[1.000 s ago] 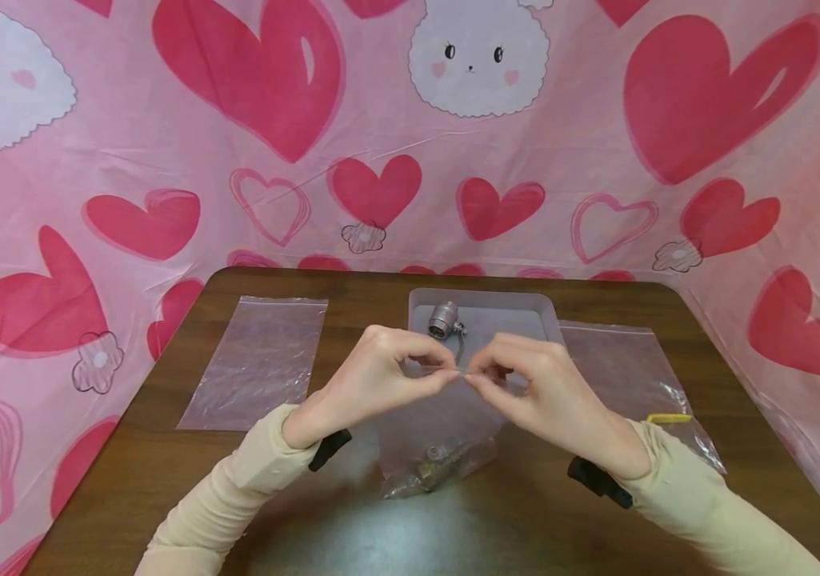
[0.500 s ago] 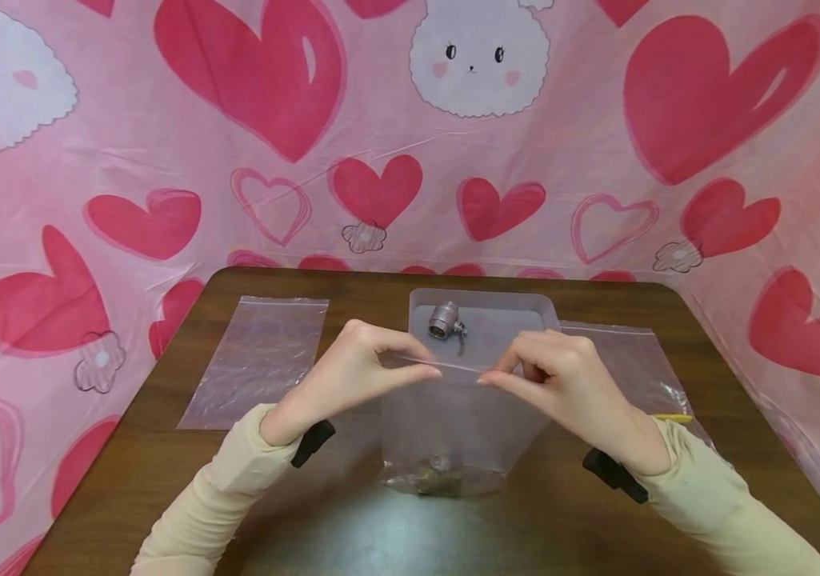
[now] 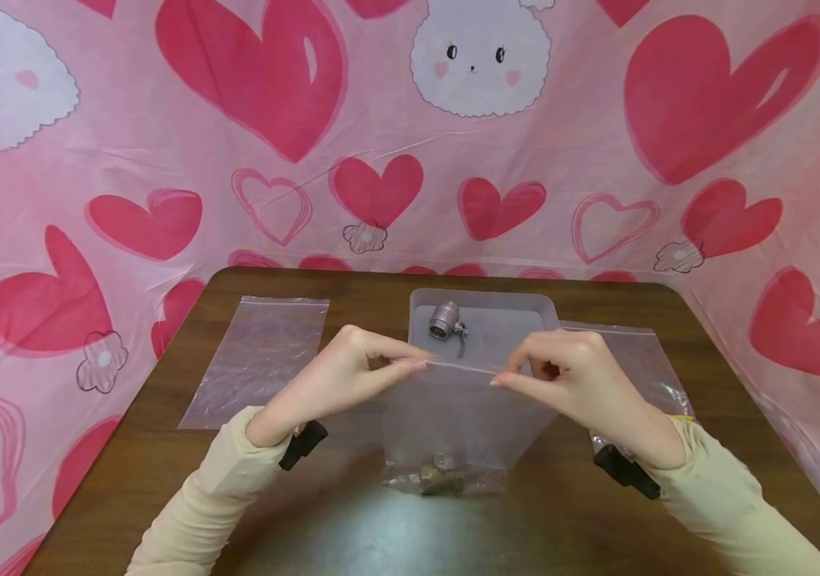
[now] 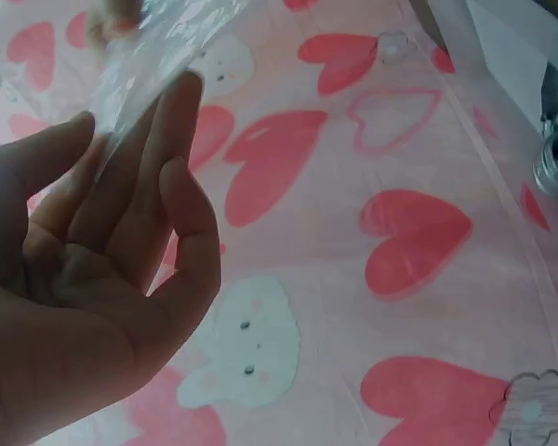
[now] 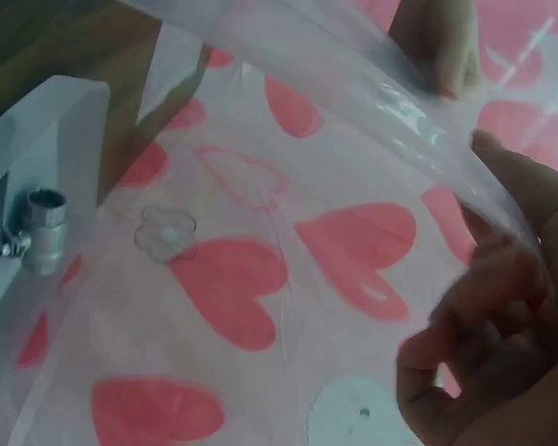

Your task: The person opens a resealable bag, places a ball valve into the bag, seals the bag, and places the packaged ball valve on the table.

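A clear zip bag [image 3: 463, 412] hangs upright between my hands in the head view. Its top edge is stretched straight. My left hand [image 3: 348, 382] pinches that edge near the left corner, thumb against fingers. Toward the right corner, my right hand [image 3: 571, 374] pinches the same edge. At the bottom of the bag lies a brass-coloured metal fitting [image 3: 440, 479], blurred by the plastic, with a small clear round piece [image 3: 442, 460] above it. In the right wrist view the bag [image 5: 353, 88] runs into the pinch of the right thumb and fingers.
Behind the bag stands a grey plastic tray [image 3: 535, 302] holding a silver metal valve [image 3: 444, 320] with a small lever. Flat clear zip bags lie at left [image 3: 258, 360] and right [image 3: 626, 356]. Something yellow [image 3: 682, 418] shows beside the right sleeve. A heart-patterned cloth [image 3: 381, 120] surrounds the table.
My hands have moved apart along the bag's top edge, left hand leftward and right hand rightward. The bag has spread wider. The right forearm now covers most of the yellow thing.
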Demonstrator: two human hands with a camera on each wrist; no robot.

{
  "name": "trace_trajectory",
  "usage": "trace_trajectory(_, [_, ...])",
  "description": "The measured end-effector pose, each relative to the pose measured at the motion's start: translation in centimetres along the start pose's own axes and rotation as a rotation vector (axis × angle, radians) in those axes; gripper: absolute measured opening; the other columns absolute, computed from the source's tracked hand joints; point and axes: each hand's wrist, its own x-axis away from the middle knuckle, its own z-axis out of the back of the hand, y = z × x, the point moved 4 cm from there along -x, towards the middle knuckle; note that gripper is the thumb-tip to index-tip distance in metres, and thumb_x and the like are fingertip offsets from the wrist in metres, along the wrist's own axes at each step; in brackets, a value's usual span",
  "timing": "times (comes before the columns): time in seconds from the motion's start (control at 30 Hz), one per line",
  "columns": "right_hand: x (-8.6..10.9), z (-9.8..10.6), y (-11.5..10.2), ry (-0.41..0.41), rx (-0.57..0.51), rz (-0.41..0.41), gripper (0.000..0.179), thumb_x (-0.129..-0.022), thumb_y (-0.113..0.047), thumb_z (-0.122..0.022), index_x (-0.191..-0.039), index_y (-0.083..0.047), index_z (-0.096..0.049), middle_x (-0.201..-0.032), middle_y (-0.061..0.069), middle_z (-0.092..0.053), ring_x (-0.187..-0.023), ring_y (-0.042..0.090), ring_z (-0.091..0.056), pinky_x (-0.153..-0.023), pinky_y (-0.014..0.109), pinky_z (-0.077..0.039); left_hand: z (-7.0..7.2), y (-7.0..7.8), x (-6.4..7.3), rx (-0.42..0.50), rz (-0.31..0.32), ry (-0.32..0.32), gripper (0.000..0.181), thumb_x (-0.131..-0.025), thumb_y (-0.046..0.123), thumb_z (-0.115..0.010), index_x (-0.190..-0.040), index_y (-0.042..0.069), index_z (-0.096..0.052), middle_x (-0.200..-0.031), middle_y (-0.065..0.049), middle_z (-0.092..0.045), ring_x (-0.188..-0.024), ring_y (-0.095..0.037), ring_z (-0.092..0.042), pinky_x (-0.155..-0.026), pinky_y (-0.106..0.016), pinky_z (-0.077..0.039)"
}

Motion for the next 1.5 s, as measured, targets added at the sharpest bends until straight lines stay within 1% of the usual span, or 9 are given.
trace_trajectory(0.2, [0.6, 1.1, 0.3, -0.042, 0.008, -0.064, 0.032, -0.067, -0.012, -0.090, -0.075, -0.034, -0.067, -0.058, -0.018, -0.036, -0.057, -0.006, -0.030, -0.051, 0.012, -0.029, 0.4, 0.2, -0.1, -0.026, -0.035, 0.033, 0.015, -0.088, 0.013, -0.074, -0.102, 0.012, -0.079, -0.090, 0.002, -0.078, -0.059, 0.000, -0.042, -0.054, -0.018, -0.035])
trace_trajectory(0.33, [0.6, 1.0, 0.1, 0.004, 0.012, 0.009, 0.015, -0.079, -0.034, -0.082, -0.074, -0.032, -0.068, -0.055, -0.015, -0.033, -0.057, -0.006, -0.028, -0.053, 0.012, -0.027, 0.2, 0.4, -0.3, -0.034, -0.067, 0.059, 0.010, -0.089, 0.015, -0.073, -0.097, 0.014, -0.079, -0.082, 0.004, -0.075, -0.056, 0.000, -0.042, -0.052, -0.018, -0.036])
trace_trajectory(0.43, [0.6, 0.9, 0.0, 0.028, 0.013, 0.062, 0.020, -0.084, -0.044, -0.074, -0.073, -0.028, -0.067, -0.053, -0.010, -0.031, -0.057, -0.005, -0.026, -0.055, 0.012, -0.026, 0.0, 0.2, -0.3, -0.012, -0.042, 0.051, 0.008, -0.089, 0.016, -0.074, -0.095, 0.016, -0.079, -0.082, 0.006, -0.075, -0.057, -0.002, -0.048, -0.051, -0.018, -0.039])
trace_trajectory(0.53, [0.6, 0.9, 0.0, -0.003, 0.013, 0.051, 0.017, -0.078, -0.032, -0.083, -0.074, -0.030, -0.066, -0.054, -0.012, -0.033, -0.057, -0.006, -0.026, -0.054, 0.012, -0.027, 0.0, 0.0, -0.3, 0.015, -0.010, 0.044, 0.010, -0.089, 0.016, -0.074, -0.098, 0.016, -0.079, -0.087, 0.006, -0.077, -0.057, -0.004, -0.048, -0.051, -0.019, -0.038])
trace_trajectory(0.63, [0.7, 1.2, 0.2, -0.060, 0.022, 0.030, 0.026, -0.071, -0.021, -0.089, -0.078, -0.031, -0.066, -0.058, -0.016, -0.037, -0.057, -0.007, -0.030, -0.052, 0.009, -0.028, 0.0, 0.0, -0.2, 0.034, 0.004, 0.047, 0.012, -0.089, 0.015, -0.073, -0.100, 0.014, -0.079, -0.091, 0.003, -0.078, -0.058, -0.003, -0.044, -0.052, -0.020, -0.036])
trace_trajectory(0.8, [1.4, 1.9, 0.4, -0.161, 0.060, 0.029, 0.034, -0.069, -0.016, -0.089, -0.082, -0.032, -0.063, -0.065, -0.022, -0.039, -0.059, -0.009, -0.031, -0.054, 0.007, -0.030, -0.1, -0.1, -0.2, 0.052, 0.020, 0.060, 0.012, -0.091, 0.017, -0.072, -0.101, 0.015, -0.079, -0.090, 0.004, -0.077, -0.059, -0.002, -0.041, -0.054, -0.020, -0.035])
trace_trajectory(1.0, [2.2, 3.1, 0.6, -0.158, 0.046, 0.006, 0.042, -0.065, -0.004, -0.088, -0.084, -0.036, -0.068, -0.074, -0.029, -0.056, -0.061, -0.011, -0.039, -0.056, 0.006, -0.034, -0.2, -0.2, -0.1, 0.054, 0.026, 0.080, 0.013, -0.091, 0.016, -0.071, -0.102, 0.015, -0.079, -0.089, 0.004, -0.077, -0.063, -0.003, -0.048, -0.057, -0.020, -0.039])
trace_trajectory(1.23, [2.5, 3.0, 0.8, -0.110, 0.077, -0.042, 0.040, -0.066, -0.003, -0.088, -0.078, -0.033, -0.066, -0.066, -0.027, -0.051, -0.060, -0.012, -0.041, -0.055, 0.006, -0.034, -0.4, -0.2, -0.1, 0.020, -0.010, 0.120, 0.011, -0.091, 0.017, -0.071, -0.100, 0.016, -0.078, -0.082, 0.005, -0.074, -0.064, -0.004, -0.048, -0.057, -0.020, -0.040])
trace_trajectory(1.5, [3.3, 2.8, 1.5, -0.215, -0.023, -0.132, 0.038, -0.070, -0.009, -0.088, -0.079, -0.036, -0.062, -0.068, -0.025, -0.053, -0.062, -0.008, -0.047, -0.056, 0.010, -0.041, -0.5, -0.5, 0.1, 0.046, 0.023, 0.121, 0.013, -0.092, 0.017, -0.071, -0.102, 0.017, -0.078, -0.087, 0.005, -0.075, -0.065, -0.005, -0.051, -0.057, -0.021, -0.040])
